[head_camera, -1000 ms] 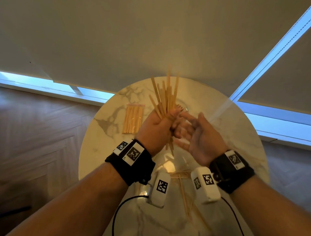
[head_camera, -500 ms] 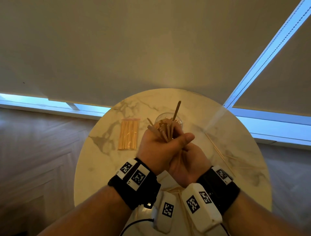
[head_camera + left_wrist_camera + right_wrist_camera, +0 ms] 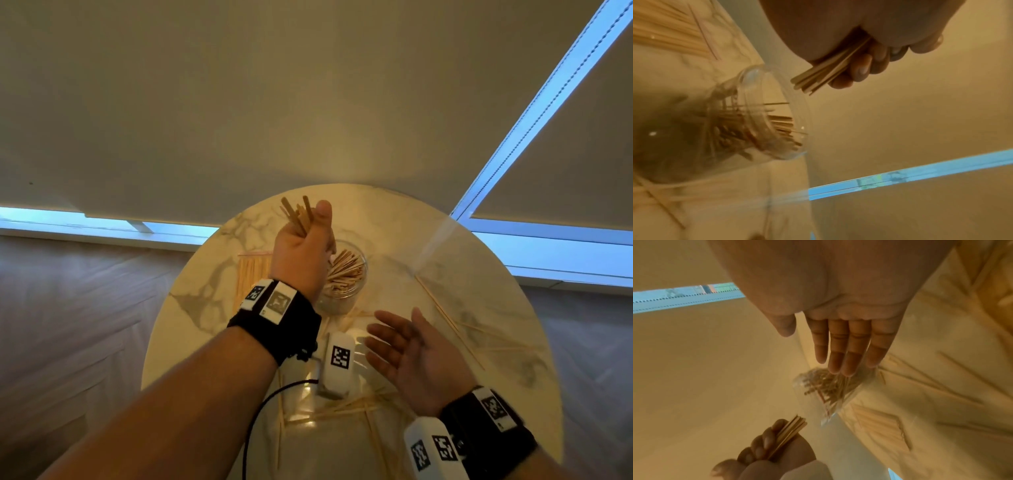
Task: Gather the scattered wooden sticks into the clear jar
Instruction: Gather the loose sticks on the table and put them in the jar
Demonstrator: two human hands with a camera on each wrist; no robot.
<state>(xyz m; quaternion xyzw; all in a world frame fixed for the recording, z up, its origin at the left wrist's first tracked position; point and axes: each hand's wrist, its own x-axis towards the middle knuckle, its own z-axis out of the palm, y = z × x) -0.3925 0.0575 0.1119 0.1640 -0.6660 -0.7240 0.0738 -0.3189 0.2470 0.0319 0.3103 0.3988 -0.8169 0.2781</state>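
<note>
My left hand (image 3: 305, 240) grips a bundle of flat wooden sticks (image 3: 296, 214) above and just left of the clear jar (image 3: 346, 277). The wrist views show the same bundle of sticks (image 3: 826, 71) (image 3: 789, 431) poking out of the fist near the jar's (image 3: 748, 116) mouth. The jar holds many sticks and stands on the round marble table (image 3: 479, 291). My right hand (image 3: 400, 342) hovers flat and empty, palm up, in front of the jar (image 3: 830, 391), with straight fingers (image 3: 846, 347). Thin sticks (image 3: 342, 407) lie scattered on the table near me.
A packet of thin sticks (image 3: 251, 277) lies left of the jar, partly behind my left wrist. More long thin sticks (image 3: 445, 315) lie across the table's right side. Window blinds hang beyond the table, and a dark cable (image 3: 260, 418) trails from my left wrist.
Both hands held the bundle together before. Now my left hand has carried it up and away toward the jar, and my right hand has let go and dropped back, spread flat.
</note>
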